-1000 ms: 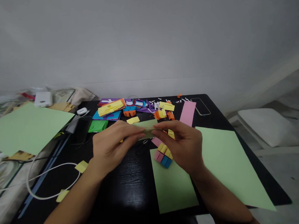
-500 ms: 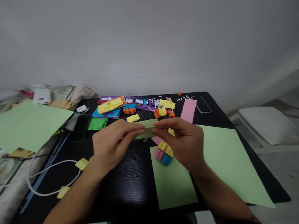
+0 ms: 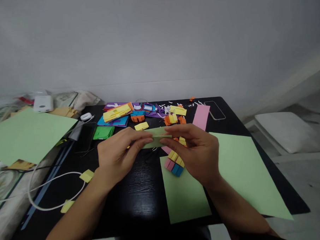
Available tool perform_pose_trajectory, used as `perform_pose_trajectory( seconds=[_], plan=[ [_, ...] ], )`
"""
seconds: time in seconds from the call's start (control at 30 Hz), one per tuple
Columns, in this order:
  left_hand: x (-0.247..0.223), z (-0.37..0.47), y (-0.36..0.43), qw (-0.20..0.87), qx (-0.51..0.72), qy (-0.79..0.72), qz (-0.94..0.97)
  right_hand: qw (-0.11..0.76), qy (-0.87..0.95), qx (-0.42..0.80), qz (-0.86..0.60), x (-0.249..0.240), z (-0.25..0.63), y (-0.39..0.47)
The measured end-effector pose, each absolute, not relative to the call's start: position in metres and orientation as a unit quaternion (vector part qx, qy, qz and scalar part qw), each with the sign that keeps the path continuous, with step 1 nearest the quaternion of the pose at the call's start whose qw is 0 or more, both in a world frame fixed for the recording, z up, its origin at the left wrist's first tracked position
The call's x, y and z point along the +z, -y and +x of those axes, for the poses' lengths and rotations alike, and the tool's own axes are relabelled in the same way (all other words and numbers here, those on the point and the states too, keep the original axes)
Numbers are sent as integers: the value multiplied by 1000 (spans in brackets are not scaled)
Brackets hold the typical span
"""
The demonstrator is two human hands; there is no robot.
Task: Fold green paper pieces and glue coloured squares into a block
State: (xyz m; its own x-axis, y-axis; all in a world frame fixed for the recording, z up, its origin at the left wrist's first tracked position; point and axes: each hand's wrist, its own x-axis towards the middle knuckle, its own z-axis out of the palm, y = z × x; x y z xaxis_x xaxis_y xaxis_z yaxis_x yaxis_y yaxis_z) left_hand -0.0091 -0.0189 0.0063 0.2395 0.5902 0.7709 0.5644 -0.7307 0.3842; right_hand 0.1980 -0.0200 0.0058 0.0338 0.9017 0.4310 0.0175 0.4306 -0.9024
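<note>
1. Pinching one end of the folded light green paper [image 3: 156,131], your left hand [image 3: 118,150] has its thumb and forefinger closed on it, the other fingers curled in.
2. Your right hand [image 3: 199,153] grips the same paper at its other end, thumb below and fingertips above, so the piece is stretched between your two hands.
3. You have that paper raised over the middle of the black table [image 3: 137,200], with a raised fold running crosswise near your right fingertips.
4. Just below your right hand sits a small block [image 3: 174,163] of yellow, pink and blue sections, resting on a green sheet [image 3: 189,202].
5. To your right, a larger green sheet [image 3: 245,166] lies partly under your forearm and reaches past the table edge.
6. Beyond your hands you have a pink strip [image 3: 202,116], a yellow folded piece [image 3: 141,126], a stack of yellow folded papers [image 3: 116,113] and a bright green stack [image 3: 103,132].
7. On your left, a white cable [image 3: 48,209] loops across the table, near your left forearm.
</note>
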Motion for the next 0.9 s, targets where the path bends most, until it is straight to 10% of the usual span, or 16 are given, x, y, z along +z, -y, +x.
perform_pose_trajectory(
  seconds=[0.9],
  plan=[
    [4, -15, 15, 32, 512, -316, 798, 582, 577, 407, -404, 14, 201, 27]
  ],
)
